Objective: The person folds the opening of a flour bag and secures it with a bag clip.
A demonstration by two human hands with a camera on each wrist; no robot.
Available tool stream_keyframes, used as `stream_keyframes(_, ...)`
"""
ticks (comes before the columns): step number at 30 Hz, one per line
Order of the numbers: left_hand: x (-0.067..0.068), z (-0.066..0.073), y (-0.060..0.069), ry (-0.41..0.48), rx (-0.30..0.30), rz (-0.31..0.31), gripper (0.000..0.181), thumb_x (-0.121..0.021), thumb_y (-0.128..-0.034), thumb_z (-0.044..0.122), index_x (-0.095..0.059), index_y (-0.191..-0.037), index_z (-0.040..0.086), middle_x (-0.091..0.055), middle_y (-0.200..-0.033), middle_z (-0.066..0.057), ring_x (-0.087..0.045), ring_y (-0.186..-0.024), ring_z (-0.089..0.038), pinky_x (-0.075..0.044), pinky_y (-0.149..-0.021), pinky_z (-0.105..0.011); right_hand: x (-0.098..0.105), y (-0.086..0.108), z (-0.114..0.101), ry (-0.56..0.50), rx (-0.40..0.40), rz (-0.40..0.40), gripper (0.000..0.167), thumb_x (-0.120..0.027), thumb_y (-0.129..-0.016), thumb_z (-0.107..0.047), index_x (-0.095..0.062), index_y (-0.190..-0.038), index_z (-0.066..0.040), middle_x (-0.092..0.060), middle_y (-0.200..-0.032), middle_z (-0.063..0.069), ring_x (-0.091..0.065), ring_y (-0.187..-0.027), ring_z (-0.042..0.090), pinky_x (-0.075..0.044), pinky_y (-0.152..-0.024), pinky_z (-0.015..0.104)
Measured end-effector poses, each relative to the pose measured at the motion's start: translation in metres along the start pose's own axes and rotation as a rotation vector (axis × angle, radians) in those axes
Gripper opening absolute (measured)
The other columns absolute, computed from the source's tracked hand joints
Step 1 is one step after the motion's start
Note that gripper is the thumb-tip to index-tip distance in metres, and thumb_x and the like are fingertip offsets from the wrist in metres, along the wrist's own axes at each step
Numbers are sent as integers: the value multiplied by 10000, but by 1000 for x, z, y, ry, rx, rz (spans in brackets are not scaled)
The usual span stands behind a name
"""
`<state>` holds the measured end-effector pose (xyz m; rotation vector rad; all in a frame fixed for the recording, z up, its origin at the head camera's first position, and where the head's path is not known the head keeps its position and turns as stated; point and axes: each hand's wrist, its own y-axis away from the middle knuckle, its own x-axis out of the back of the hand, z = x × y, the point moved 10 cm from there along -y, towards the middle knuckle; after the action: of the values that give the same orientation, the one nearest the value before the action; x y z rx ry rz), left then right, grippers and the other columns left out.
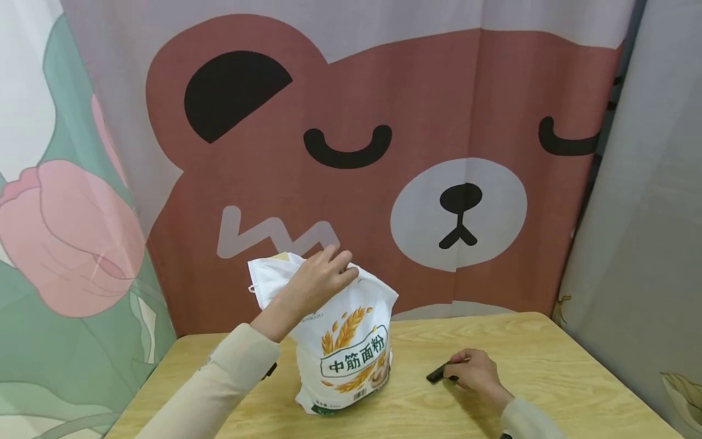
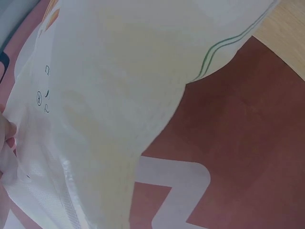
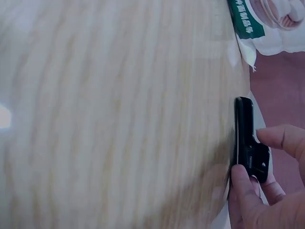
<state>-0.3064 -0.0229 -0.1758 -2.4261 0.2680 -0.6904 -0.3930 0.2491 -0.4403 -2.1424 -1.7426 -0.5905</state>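
A white flour bag (image 1: 345,329) with wheat ears and green lettering stands upright on the table, its upper part slack and creased. My left hand (image 1: 320,277) grips the bag near its top edge. In the left wrist view the bag (image 2: 105,95) fills much of the picture, and only the fingertips (image 2: 7,131) show at the left border. To the right of the bag, my right hand (image 1: 477,375) holds a small black clip-like device (image 1: 437,373) low at the tabletop. The right wrist view shows fingers and thumb around the wider end of this device (image 3: 250,148).
The wood-grain table (image 1: 439,335) has its far edge close behind the bag. A curtain with a bear print (image 1: 428,97) hangs beyond it, and a flower-print curtain (image 1: 71,238) is at the left. Some small black thing (image 1: 270,371) shows beside the left sleeve.
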Motion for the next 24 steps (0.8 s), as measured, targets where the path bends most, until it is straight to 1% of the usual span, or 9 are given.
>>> stream_keyframes(2,0,1,0,-2,-1,-1,158,-704,-829,-35,-591,-826,76,-451,-847,-69,-398,-663,-193,-368,-497,-238,-1,1,2,-24,-23,-20,246,-777,-703,-116,-647,-878,-2,-640,-859,74,-613,-702,208,-549,-597,340)
stream_keyframes(5,0,1,0,1,-1,-3,157,-701,-827,-38,-594,-825,76,-451,-845,-69,-396,-662,-190,-365,-498,-236,-2,2,3,-52,-41,-45,227,-773,-763,-166,-647,-870,-12,-634,-917,93,-618,-758,228,-555,-635,355)
stream_keyframes(9,1,1,-1,-1,0,-3,154,-695,-827,-40,-594,-828,76,-455,-853,-72,-398,-666,-193,-365,-501,-237,0,2,2,-79,-49,-49,202,-742,-825,-168,-653,-889,2,-636,-965,119,-632,-787,249,-559,-668,366)
stream_keyframes(12,1,1,-1,-1,-1,0,173,-717,-811,-40,-591,-826,77,-456,-855,-71,-398,-665,-193,-365,-501,-237,1,2,2,-114,-70,-58,245,-748,-823,-157,-634,-935,30,-625,-973,133,-636,-819,273,-559,-695,383)
stream_keyframes(15,1,1,0,2,1,-2,189,-726,-805,-41,-579,-818,77,-453,-850,-68,-393,-663,-192,-365,-503,-239,1,3,4,-133,-88,-78,285,-757,-815,-177,-614,-943,34,-614,-1002,158,-634,-859,298,-552,-729,420)
stream_keyframes(16,1,1,1,3,1,-3,188,-722,-810,-40,-575,-813,77,-451,-845,-67,-389,-660,-190,-363,-503,-239,1,3,5,-137,-97,-81,275,-761,-809,-183,-609,-915,20,-612,-1014,163,-635,-860,295,-550,-734,425)
stream_keyframes(19,1,1,1,3,2,-4,188,-714,-820,-35,-562,-808,76,-445,-839,-65,-380,-656,-186,-358,-501,-236,1,3,8,-140,-111,-93,239,-759,-801,-182,-563,-766,-50,-604,-1071,185,-636,-848,270,-548,-746,427)
stream_keyframes(21,1,1,0,7,3,-2,188,-710,-825,-35,-558,-807,75,-441,-837,-64,-374,-654,-185,-354,-499,-236,0,4,9,-155,-124,-100,296,-759,-798,-173,-493,-693,-96,-593,-1095,189,-627,-834,244,-548,-745,417)
stream_keyframes(24,1,0,-1,14,6,4,200,-719,-815,-36,-552,-808,72,-435,-835,-64,-370,-650,-184,-355,-498,-238,0,3,10,-187,-141,-109,356,-759,-798,-151,-430,-666,-123,-588,-1078,177,-622,-822,218,-552,-735,392)
